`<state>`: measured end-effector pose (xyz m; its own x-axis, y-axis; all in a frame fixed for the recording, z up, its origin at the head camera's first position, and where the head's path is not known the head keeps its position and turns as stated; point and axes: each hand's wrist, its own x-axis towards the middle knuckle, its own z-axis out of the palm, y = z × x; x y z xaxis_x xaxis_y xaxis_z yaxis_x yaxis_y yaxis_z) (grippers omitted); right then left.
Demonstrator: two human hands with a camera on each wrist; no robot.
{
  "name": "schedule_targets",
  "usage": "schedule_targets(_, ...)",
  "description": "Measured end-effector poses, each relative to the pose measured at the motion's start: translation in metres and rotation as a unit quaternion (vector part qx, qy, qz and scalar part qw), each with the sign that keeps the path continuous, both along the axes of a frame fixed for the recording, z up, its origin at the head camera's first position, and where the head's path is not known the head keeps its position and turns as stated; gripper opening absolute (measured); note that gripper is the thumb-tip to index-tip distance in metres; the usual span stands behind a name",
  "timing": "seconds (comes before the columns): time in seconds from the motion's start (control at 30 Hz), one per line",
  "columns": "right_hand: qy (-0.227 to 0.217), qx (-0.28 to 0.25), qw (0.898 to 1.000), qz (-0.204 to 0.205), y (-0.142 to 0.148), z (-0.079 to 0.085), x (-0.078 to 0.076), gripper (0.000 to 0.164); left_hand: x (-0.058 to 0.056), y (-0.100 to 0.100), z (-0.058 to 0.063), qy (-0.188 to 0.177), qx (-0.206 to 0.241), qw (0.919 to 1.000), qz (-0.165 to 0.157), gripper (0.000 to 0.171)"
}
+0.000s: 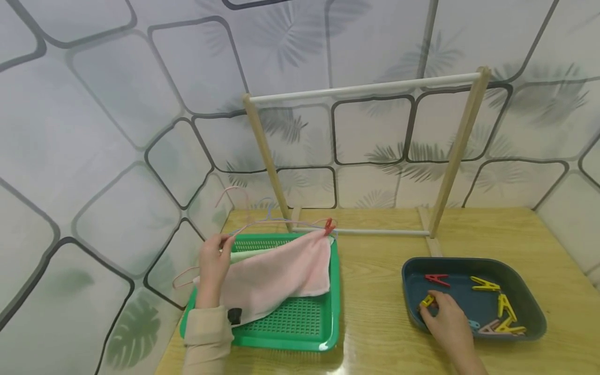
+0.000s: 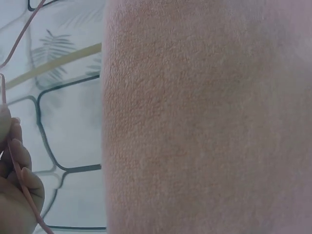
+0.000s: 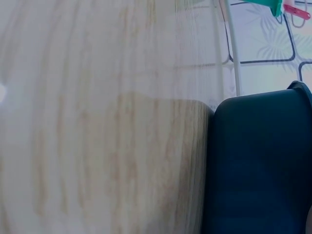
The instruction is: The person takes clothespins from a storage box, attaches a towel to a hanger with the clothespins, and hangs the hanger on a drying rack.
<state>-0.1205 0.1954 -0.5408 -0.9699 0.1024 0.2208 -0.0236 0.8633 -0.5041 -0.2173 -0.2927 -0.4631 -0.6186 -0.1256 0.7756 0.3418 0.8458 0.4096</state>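
Note:
My left hand [image 1: 213, 268] grips the wire of a pink clothes hanger [image 1: 262, 222] over the green basket. A pink towel [image 1: 276, 271] hangs from it, pinned at the right end by a red clothespin [image 1: 329, 227]. In the left wrist view the towel [image 2: 195, 117] fills most of the picture, with the curled fingers [image 2: 20, 153] around the hanger wire at the left edge. My right hand [image 1: 447, 320] pinches a yellow clothespin [image 1: 427, 300] over the near left side of a dark blue basin [image 1: 534, 307]. The right wrist view shows mostly the basin's outer wall [image 3: 258, 161].
Several clothespins, such as a red one [image 1: 437, 279] and a yellow one [image 1: 485, 284], lie in the basin. The green basket [image 1: 300, 341] holds a light green cloth [image 1: 250, 254]. A blue hanger [image 1: 269, 208] shows behind. A rack [image 1: 365, 91] with wooden posts stands at the back.

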Motion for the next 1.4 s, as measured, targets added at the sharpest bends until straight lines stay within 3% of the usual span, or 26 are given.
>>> schedule_targets(0.07, 0.005, -0.005, 1.000, 0.004, -0.003, 0.011, 0.004, 0.037, -0.003, 0.002, 0.002, 0.029, -0.020, 0.9994, -0.004, 0.010)
schedule_targets(0.2, 0.006, 0.003, 1.000, 0.002, -0.003, 0.015, 0.004, 0.037, -0.007, 0.008, 0.008, 0.071, -0.028, 0.9968, -0.024, 0.007)
schedule_targets(0.23, 0.006, 0.003, 1.000, 0.002, -0.003, 0.015, 0.004, 0.037, -0.012, 0.007, 0.005, 0.081, -0.035, 0.9960, -0.016, 0.007)
schedule_targets(0.4, 0.011, 0.000, 1.000, 0.001, -0.002, 0.014, 0.003, 0.037, -0.011, 0.026, 0.032, 0.123, -0.031, 0.9904, -0.054, 0.008)
schedule_targets(0.53, 0.013, 0.001, 1.000, -0.002, 0.001, 0.009, 0.002, 0.038, 0.008, 0.058, 0.077, 0.151, -0.022, 0.9830, -0.102, 0.008)
schedule_targets(0.6, 0.020, -0.001, 1.000, -0.003, 0.003, 0.002, 0.001, 0.039, 0.010, 0.070, 0.088, 0.166, -0.023, 0.9797, -0.109, 0.007)
schedule_targets(0.63, 0.027, -0.006, 1.000, -0.001, 0.005, -0.003, 0.000, 0.040, 0.007, 0.074, 0.088, 0.168, -0.021, 0.9787, -0.116, 0.007)
schedule_targets(0.73, 0.048, -0.003, 0.999, -0.002, 0.012, -0.022, -0.006, 0.040, -0.003, 0.080, 0.084, 0.187, -0.038, 0.9767, -0.098, 0.008)
schedule_targets(0.8, 0.054, -0.008, 0.998, 0.000, 0.016, -0.033, -0.009, 0.042, -0.006, 0.084, 0.085, 0.195, -0.041, 0.9756, -0.092, 0.008)
schedule_targets(0.87, 0.057, -0.003, 0.998, -0.003, 0.019, -0.042, -0.012, 0.042, 0.002, 0.094, 0.099, 0.192, -0.036, 0.9765, -0.092, 0.009)
schedule_targets(0.9, 0.058, -0.005, 0.998, -0.004, 0.020, -0.044, -0.012, 0.042, -0.002, 0.094, 0.097, 0.197, -0.031, 0.9758, -0.089, 0.007)
schedule_targets(1.0, 0.054, -0.023, 0.998, 0.001, 0.019, -0.041, -0.011, 0.042, -0.001, 0.101, 0.103, 0.203, -0.005, 0.9749, -0.091, 0.007)
schedule_targets(1.23, 0.040, -0.027, 0.999, -0.009, 0.018, -0.037, -0.011, 0.040, 0.023, 0.131, 0.140, 0.197, 0.031, 0.9719, -0.125, 0.010)
schedule_targets(1.4, 0.060, -0.069, 0.996, -0.002, 0.022, -0.047, -0.014, 0.046, 0.023, 0.147, 0.144, 0.199, 0.034, 0.9698, -0.137, 0.008)
